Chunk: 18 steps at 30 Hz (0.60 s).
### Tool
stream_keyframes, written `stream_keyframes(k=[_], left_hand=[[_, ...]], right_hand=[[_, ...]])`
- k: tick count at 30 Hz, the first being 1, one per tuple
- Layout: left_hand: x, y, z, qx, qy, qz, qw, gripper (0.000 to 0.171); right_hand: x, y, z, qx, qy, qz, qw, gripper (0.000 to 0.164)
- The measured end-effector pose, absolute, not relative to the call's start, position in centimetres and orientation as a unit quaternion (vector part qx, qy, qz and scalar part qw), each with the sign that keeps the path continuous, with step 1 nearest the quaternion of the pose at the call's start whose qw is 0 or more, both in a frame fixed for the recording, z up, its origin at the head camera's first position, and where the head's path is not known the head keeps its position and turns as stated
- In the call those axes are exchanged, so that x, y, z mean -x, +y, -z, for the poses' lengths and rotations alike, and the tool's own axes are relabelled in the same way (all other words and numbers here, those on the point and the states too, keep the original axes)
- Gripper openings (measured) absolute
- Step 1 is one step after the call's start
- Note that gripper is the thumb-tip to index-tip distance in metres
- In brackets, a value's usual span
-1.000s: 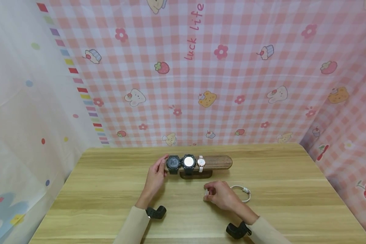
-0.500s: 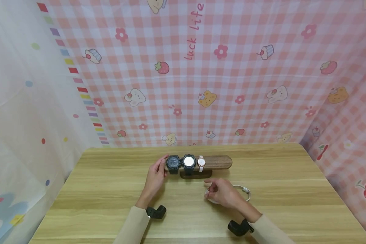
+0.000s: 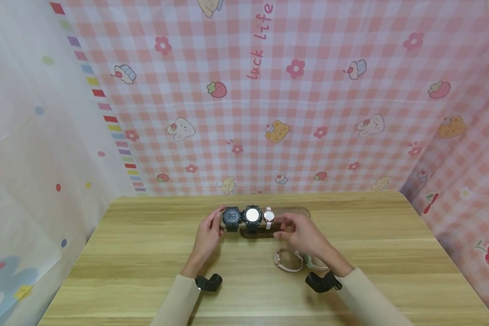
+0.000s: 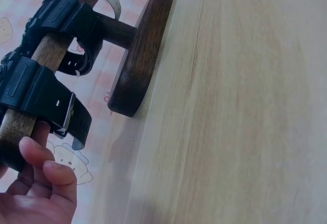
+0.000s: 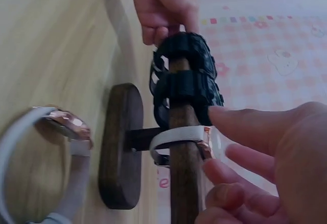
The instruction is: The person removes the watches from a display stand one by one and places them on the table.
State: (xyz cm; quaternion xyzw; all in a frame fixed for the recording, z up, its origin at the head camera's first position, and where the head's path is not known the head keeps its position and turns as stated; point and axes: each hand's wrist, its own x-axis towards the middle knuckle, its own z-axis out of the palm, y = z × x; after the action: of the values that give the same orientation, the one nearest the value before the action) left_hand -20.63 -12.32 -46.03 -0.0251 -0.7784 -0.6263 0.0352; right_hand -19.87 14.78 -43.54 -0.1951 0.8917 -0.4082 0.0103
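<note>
A dark wooden watch stand [image 3: 261,234] carries two black watches, the outer one [image 3: 231,217] and the inner one [image 3: 252,215], plus a slim white-strapped watch [image 3: 268,216]. My left hand [image 3: 208,233] grips the bar's left end, its fingers curled beneath it in the left wrist view. Beside the slim watch is my right hand [image 3: 303,233], thumb and fingers spread apart near the watch case [image 5: 206,142]; whether they touch it is unclear. On the table below lies a white-strapped watch with a rose-gold case [image 3: 287,267].
Another pale watch [image 3: 315,264] lies right of it, partly hidden by my right forearm. Black wrist cameras [image 3: 209,283] sit on both wrists. A pink checked cloth [image 3: 244,90] hangs behind the wooden table [image 3: 146,253].
My right hand has let go of the rose-gold watch, leaving it on the table, and moved up to the slim watch on the stand. The left hand keeps its grip.
</note>
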Motion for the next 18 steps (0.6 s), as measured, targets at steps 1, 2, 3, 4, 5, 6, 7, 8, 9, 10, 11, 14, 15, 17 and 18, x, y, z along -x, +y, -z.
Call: stream_keyframes(k=[1, 2, 3, 4, 5, 6, 7, 8, 9, 10, 11, 14, 15, 17, 18], left_hand=[[20.6, -12.3, 46.0, 0.025, -0.779, 0.626, 0.035, 0.036], [20.6, -12.3, 46.1, 0.026, -0.779, 0.626, 0.035, 0.036], [20.6, -12.3, 46.1, 0.027, -0.779, 0.626, 0.035, 0.036], [20.6, -12.4, 46.1, 0.027, -0.778, 0.627, 0.035, 0.036], [20.6, -12.4, 46.1, 0.027, -0.778, 0.627, 0.034, 0.036], [20.6, -12.4, 46.1, 0.028, -0.777, 0.628, 0.034, 0.036], [20.6, -12.4, 46.1, 0.028, -0.777, 0.628, 0.033, 0.036], [20.6, -12.4, 46.1, 0.029, -0.776, 0.629, 0.033, 0.036], [20.6, -12.5, 46.1, 0.029, -0.776, 0.63, 0.032, 0.036], [20.6, -12.5, 46.2, 0.029, -0.775, 0.63, 0.032, 0.036], [20.6, -12.5, 46.2, 0.029, -0.775, 0.631, 0.032, 0.036], [20.7, -12.5, 46.2, 0.031, -0.774, 0.631, 0.032, 0.036], [20.7, -12.5, 46.2, 0.031, -0.775, 0.631, 0.032, 0.036], [20.7, -12.5, 46.2, 0.032, -0.774, 0.632, 0.031, 0.036], [20.8, -12.5, 46.2, 0.032, -0.774, 0.631, 0.031, 0.036]], right_hand=[[20.1, 14.7, 43.4, 0.193, 0.892, 0.409, 0.002, 0.04], [20.4, 14.6, 43.3, 0.19, 0.891, 0.413, -0.005, 0.041], [20.6, 14.5, 43.2, 0.187, 0.89, 0.414, -0.012, 0.042], [20.9, 14.3, 43.1, 0.185, 0.891, 0.414, -0.019, 0.044], [21.1, 14.2, 43.0, 0.183, 0.891, 0.414, -0.023, 0.045], [21.3, 14.0, 43.0, 0.179, 0.893, 0.413, -0.027, 0.046], [21.5, 13.8, 42.9, 0.174, 0.895, 0.41, -0.029, 0.047], [21.7, 13.6, 42.9, 0.167, 0.897, 0.407, -0.03, 0.048], [21.8, 13.5, 42.9, 0.162, 0.899, 0.405, -0.029, 0.048], [22.0, 13.3, 42.8, 0.157, 0.902, 0.401, -0.029, 0.047], [22.2, 13.2, 42.8, 0.153, 0.905, 0.396, -0.029, 0.047], [22.6, 13.0, 42.9, 0.143, 0.908, 0.392, -0.026, 0.047], [22.8, 12.9, 42.9, 0.143, 0.908, 0.392, -0.025, 0.048], [23.1, 12.9, 43.0, 0.14, 0.908, 0.394, -0.022, 0.049], [23.2, 12.8, 43.1, 0.14, 0.907, 0.396, -0.02, 0.049]])
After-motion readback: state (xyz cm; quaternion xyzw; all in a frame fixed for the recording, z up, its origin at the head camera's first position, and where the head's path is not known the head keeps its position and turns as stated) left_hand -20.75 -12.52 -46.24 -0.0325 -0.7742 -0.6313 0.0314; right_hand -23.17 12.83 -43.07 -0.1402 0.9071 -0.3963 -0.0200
